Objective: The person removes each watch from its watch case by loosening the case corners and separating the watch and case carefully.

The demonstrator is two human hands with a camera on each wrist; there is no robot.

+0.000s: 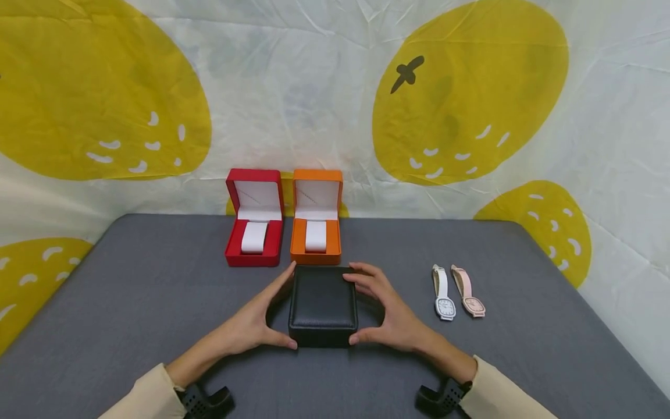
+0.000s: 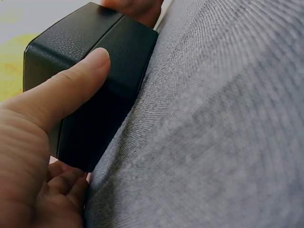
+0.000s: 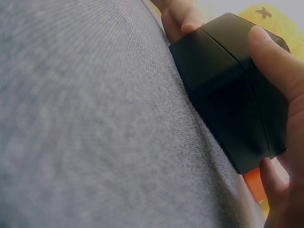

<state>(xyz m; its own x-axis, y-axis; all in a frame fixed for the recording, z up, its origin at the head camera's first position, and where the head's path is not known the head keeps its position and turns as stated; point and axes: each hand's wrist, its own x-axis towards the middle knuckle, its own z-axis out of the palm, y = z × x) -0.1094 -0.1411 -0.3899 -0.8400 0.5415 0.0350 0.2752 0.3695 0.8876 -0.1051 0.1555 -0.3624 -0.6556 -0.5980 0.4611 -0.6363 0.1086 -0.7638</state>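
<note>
A black watch box (image 1: 323, 299) with its lid down sits on the grey table in front of me. My left hand (image 1: 255, 323) holds its left side, thumb at the front corner and fingers toward the back corner. From the other side my right hand (image 1: 389, 317) grips it, with the thumb near the front right corner and fingers at the back right. In the left wrist view the thumb (image 2: 80, 83) lies across the seam between lid and base. The right wrist view shows the right thumb (image 3: 266, 50) against the lid and a fingertip low on the far end.
Behind the black box, a red watch box (image 1: 271, 244) and an orange watch box (image 1: 335, 238) stand with lids raised, white cushions inside. To the right lie a white watch (image 1: 445, 307) and a pink watch (image 1: 473, 305). A lemon-print cloth (image 1: 293, 87) hangs behind the table.
</note>
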